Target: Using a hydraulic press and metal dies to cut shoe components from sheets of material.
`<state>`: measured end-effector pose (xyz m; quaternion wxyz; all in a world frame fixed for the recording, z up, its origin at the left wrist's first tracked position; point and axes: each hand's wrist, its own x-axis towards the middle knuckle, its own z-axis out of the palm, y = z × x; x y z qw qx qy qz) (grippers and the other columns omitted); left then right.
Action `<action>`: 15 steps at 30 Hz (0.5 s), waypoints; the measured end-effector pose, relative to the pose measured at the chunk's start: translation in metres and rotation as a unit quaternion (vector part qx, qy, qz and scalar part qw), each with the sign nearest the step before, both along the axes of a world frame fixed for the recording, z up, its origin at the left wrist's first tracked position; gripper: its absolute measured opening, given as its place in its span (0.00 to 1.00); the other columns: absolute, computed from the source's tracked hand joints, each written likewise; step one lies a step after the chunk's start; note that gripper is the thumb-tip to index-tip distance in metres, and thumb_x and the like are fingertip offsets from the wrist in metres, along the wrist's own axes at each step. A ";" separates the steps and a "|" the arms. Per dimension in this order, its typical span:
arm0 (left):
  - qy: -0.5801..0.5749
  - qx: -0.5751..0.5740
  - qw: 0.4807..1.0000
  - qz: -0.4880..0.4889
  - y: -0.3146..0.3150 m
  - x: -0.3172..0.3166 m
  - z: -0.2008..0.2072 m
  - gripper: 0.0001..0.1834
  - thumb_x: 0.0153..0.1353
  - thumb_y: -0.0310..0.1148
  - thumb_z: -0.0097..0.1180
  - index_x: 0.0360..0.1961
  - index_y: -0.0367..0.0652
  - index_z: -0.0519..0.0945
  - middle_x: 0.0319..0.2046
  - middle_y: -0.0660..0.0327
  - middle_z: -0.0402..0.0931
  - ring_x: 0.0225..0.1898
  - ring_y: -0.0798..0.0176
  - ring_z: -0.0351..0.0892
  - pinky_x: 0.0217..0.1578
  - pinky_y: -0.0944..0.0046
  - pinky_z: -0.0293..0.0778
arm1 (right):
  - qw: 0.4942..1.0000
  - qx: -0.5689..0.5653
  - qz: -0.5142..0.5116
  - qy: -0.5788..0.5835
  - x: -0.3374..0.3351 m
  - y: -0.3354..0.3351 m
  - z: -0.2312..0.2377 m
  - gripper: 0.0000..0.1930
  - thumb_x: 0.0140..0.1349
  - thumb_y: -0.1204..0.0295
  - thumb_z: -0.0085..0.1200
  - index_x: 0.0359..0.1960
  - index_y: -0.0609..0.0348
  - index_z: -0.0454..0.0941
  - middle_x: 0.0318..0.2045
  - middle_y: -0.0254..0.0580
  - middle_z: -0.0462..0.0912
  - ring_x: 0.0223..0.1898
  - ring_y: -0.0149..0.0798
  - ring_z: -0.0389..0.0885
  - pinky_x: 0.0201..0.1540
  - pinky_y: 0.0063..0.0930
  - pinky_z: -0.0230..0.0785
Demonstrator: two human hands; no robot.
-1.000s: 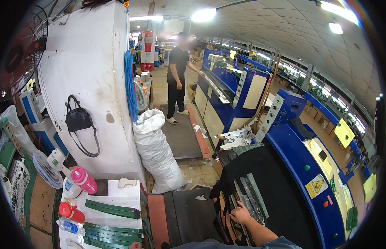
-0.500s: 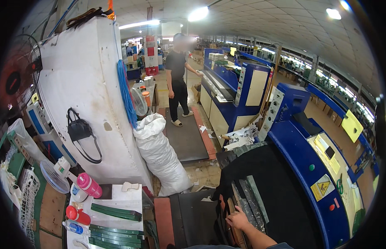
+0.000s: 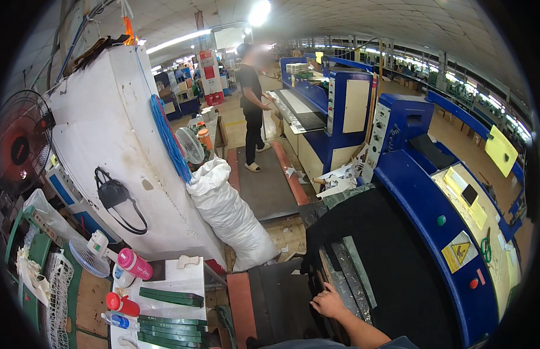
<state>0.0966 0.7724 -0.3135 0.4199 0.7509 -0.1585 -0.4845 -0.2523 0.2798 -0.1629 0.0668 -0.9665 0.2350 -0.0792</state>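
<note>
My right hand (image 3: 329, 303) reaches in from the lower edge and rests on the near left edge of a set of long narrow strips. Its fingers are apart and slightly bent, touching a brown strip (image 3: 324, 269). Alongside lie a grey, speckled strip (image 3: 352, 285) and a grey-green strip (image 3: 359, 269), on the black cloth-like sheet (image 3: 398, 262) covering the blue machine's bed. Part of the brown strip is hidden by my hand. My left hand is out of view.
A blue machine (image 3: 424, 198) with buttons curves along the right. Left stands a white table (image 3: 180, 278) with green strips (image 3: 171, 298), bottles and a fan. A full white sack (image 3: 232, 212) leans on a white pillar. Beyond, a person (image 3: 252, 110) stands at another machine.
The view has shifted slightly. My right hand stays at the strips' left edge, having moved slightly. The other person has turned more toward the far machine, both hands near its bed.
</note>
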 end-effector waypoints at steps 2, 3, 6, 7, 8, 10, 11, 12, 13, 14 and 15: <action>0.150 -0.013 0.986 0.073 -0.007 0.001 -0.003 0.23 0.75 0.43 0.63 0.61 0.37 0.80 0.45 0.52 0.87 0.44 0.57 0.86 0.45 0.54 0.84 | 1.000 0.004 0.003 -0.006 0.002 0.001 0.002 0.14 0.68 0.56 0.61 0.31 0.49 0.90 0.29 0.38 0.89 0.40 0.43 0.88 0.76 0.49 0.58; 0.299 -0.030 0.943 0.145 -0.007 0.000 -0.009 0.24 0.75 0.45 0.63 0.61 0.38 0.81 0.46 0.52 0.87 0.45 0.57 0.86 0.48 0.53 0.83 | 1.000 0.003 0.006 -0.008 0.004 0.001 0.003 0.14 0.68 0.56 0.61 0.30 0.49 0.90 0.29 0.38 0.88 0.39 0.43 0.88 0.76 0.49 0.59; 0.168 0.046 0.983 0.053 -0.002 -0.018 -0.025 0.25 0.74 0.48 0.62 0.63 0.42 0.80 0.50 0.54 0.85 0.50 0.55 0.84 0.52 0.50 0.81 | 1.000 0.004 0.006 -0.013 0.007 0.000 0.004 0.14 0.68 0.57 0.61 0.29 0.49 0.89 0.28 0.38 0.88 0.38 0.43 0.88 0.76 0.49 0.59; 0.103 0.084 0.991 0.005 -0.004 -0.030 -0.030 0.26 0.74 0.50 0.62 0.64 0.44 0.80 0.52 0.55 0.85 0.53 0.54 0.83 0.54 0.49 0.80 | 1.000 0.004 0.002 -0.014 0.007 0.002 0.004 0.14 0.68 0.57 0.62 0.29 0.49 0.89 0.28 0.38 0.88 0.38 0.43 0.88 0.76 0.49 0.59; 0.036 0.121 0.991 -0.042 -0.005 -0.039 -0.036 0.27 0.74 0.51 0.61 0.65 0.46 0.80 0.54 0.56 0.84 0.55 0.52 0.82 0.56 0.47 0.79 | 1.000 0.005 0.003 -0.015 0.008 0.000 0.005 0.14 0.68 0.57 0.62 0.29 0.49 0.89 0.28 0.38 0.88 0.38 0.43 0.88 0.76 0.49 0.59; -0.092 0.195 0.967 -0.134 -0.003 -0.059 -0.042 0.29 0.73 0.55 0.60 0.67 0.49 0.79 0.58 0.58 0.83 0.60 0.50 0.81 0.61 0.44 0.77 | 0.999 0.010 0.000 -0.031 0.010 0.001 0.005 0.14 0.68 0.58 0.62 0.28 0.50 0.88 0.27 0.39 0.87 0.37 0.44 0.88 0.75 0.48 0.60; -0.089 0.197 0.967 -0.138 -0.004 -0.064 -0.040 0.29 0.73 0.55 0.60 0.67 0.49 0.79 0.58 0.58 0.83 0.60 0.50 0.81 0.61 0.44 0.77 | 1.000 0.013 -0.003 -0.027 0.007 0.001 0.004 0.14 0.68 0.58 0.62 0.28 0.50 0.88 0.27 0.39 0.87 0.37 0.44 0.88 0.75 0.48 0.60; -0.080 0.215 0.962 -0.151 -0.007 -0.063 -0.034 0.28 0.74 0.55 0.59 0.65 0.48 0.80 0.57 0.59 0.83 0.59 0.52 0.81 0.60 0.47 0.78 | 0.999 0.021 -0.010 -0.044 0.004 -0.001 0.003 0.14 0.68 0.59 0.61 0.27 0.50 0.88 0.28 0.39 0.88 0.37 0.44 0.87 0.75 0.48 0.60; -0.071 0.235 0.957 -0.157 -0.004 -0.063 -0.033 0.27 0.74 0.55 0.59 0.63 0.47 0.81 0.55 0.61 0.84 0.57 0.55 0.82 0.59 0.49 0.78 | 0.997 0.029 -0.010 -0.064 0.005 -0.001 0.003 0.14 0.68 0.59 0.61 0.27 0.51 0.88 0.28 0.40 0.88 0.37 0.44 0.87 0.75 0.47 0.60; -0.070 0.236 0.957 -0.156 -0.002 -0.065 -0.033 0.27 0.74 0.55 0.59 0.63 0.47 0.81 0.55 0.61 0.84 0.57 0.55 0.82 0.59 0.49 0.78 | 0.997 0.030 -0.009 -0.064 0.004 0.000 0.004 0.14 0.68 0.59 0.61 0.27 0.51 0.88 0.28 0.40 0.88 0.37 0.44 0.87 0.75 0.47 0.60; -0.053 0.215 0.968 -0.117 -0.001 -0.066 -0.033 0.26 0.75 0.54 0.59 0.62 0.48 0.82 0.51 0.60 0.85 0.52 0.56 0.83 0.53 0.50 0.80 | 0.997 0.032 -0.009 -0.072 0.004 0.000 0.005 0.14 0.68 0.60 0.61 0.27 0.51 0.88 0.28 0.40 0.88 0.37 0.44 0.87 0.74 0.47 0.61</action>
